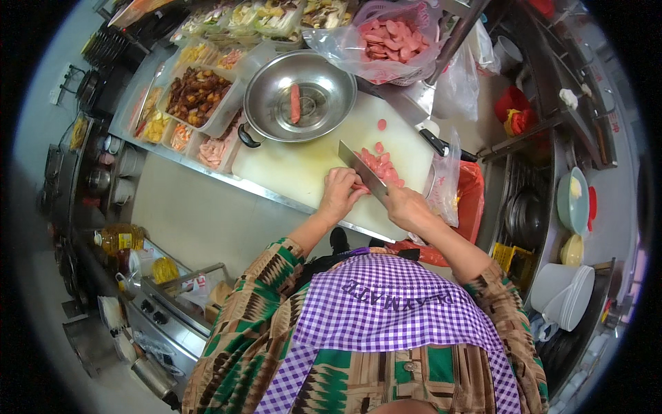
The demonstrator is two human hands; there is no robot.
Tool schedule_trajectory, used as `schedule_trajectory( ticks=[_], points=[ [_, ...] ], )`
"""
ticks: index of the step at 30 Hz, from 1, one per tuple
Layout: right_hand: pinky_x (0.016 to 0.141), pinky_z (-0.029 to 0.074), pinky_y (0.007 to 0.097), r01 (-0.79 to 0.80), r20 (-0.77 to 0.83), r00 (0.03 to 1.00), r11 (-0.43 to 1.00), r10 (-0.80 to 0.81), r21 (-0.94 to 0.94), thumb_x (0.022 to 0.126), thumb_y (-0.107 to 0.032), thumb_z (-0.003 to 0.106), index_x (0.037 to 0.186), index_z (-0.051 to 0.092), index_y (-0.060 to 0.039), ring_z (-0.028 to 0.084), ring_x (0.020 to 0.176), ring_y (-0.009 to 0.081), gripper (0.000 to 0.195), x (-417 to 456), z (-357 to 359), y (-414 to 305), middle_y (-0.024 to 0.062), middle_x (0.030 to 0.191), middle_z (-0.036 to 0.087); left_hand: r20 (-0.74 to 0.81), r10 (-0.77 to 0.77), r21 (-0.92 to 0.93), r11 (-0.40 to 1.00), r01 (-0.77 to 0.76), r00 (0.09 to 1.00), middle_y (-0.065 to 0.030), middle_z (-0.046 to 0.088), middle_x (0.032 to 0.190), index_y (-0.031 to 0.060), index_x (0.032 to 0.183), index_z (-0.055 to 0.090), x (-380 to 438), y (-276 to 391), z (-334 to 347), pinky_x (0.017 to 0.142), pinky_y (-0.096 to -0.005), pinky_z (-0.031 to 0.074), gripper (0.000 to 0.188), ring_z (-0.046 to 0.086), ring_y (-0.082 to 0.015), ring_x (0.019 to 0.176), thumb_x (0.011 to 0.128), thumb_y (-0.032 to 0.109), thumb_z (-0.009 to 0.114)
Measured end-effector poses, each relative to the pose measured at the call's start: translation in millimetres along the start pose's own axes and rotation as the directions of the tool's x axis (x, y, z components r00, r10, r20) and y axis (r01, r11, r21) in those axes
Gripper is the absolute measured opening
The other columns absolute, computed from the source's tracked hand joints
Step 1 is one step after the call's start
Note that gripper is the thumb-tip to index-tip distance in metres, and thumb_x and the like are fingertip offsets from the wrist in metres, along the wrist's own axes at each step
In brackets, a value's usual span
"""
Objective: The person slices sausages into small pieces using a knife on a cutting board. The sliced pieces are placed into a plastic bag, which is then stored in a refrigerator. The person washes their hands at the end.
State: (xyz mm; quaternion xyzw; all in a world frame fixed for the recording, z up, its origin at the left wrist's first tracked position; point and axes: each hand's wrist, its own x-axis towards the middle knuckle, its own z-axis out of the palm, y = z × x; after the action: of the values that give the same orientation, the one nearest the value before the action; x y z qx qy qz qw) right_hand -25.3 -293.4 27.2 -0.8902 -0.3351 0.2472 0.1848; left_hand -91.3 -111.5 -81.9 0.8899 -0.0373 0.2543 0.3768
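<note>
My right hand (407, 207) grips a cleaver (360, 166), its broad blade slanting up and left over the white cutting board (282, 168). Curled fingers of my left hand (340, 192) press a pink sausage (365, 189) against the board, close beside the blade; most of that sausage is hidden. Just right of the blade lies a heap of sliced sausage (382, 168), with a lone slice (381, 124) farther off. A steel wok-like pan (264, 116) rests at the board's far side, one whole sausage (295, 104) inside it.
Left of the pan stand a tub of browned meat pieces (196, 95) and a tray of sliced raw meat (216, 150). A bag-lined pink basket (398, 77) holds many slices. A black-handled knife (433, 141) lies at the board's right, above a red bag-lined bin (471, 194).
</note>
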Motion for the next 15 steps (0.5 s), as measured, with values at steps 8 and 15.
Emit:
schedule_trajectory(
  ticks=[8,15],
  points=[
    [0.075,0.049,0.0555,-0.07,-0.067,0.995,0.995,0.074,0.067,0.092,-0.019,0.051,0.118,0.043,0.0022,0.062,0.085,0.0492,0.034,13,39,7,0.0318,0.093,0.062,0.0,-0.02,-0.031,0.999,0.02,1.0,-0.0078,0.059,0.101,0.0078,0.091,0.06,5,6,-2,0.087,-0.0412,0.041,0.03,0.052,-0.0308,0.098,0.068,0.006,0.079],
    [0.075,0.05,0.0546,-0.022,-0.079,0.997,0.999,0.026,0.044,0.09,-0.016,0.048,0.12,0.046,0.0032,0.063,0.085,0.0483,0.035,12,30,6,0.0289,0.094,0.065,0.038,0.061,-0.079,0.995,-0.058,0.997,-0.0083,0.059,0.099,0.0072,0.09,0.061,5,-8,-11,0.086,-0.04,0.043,0.026,0.053,-0.0304,0.098,0.069,0.001,0.075]
  ],
)
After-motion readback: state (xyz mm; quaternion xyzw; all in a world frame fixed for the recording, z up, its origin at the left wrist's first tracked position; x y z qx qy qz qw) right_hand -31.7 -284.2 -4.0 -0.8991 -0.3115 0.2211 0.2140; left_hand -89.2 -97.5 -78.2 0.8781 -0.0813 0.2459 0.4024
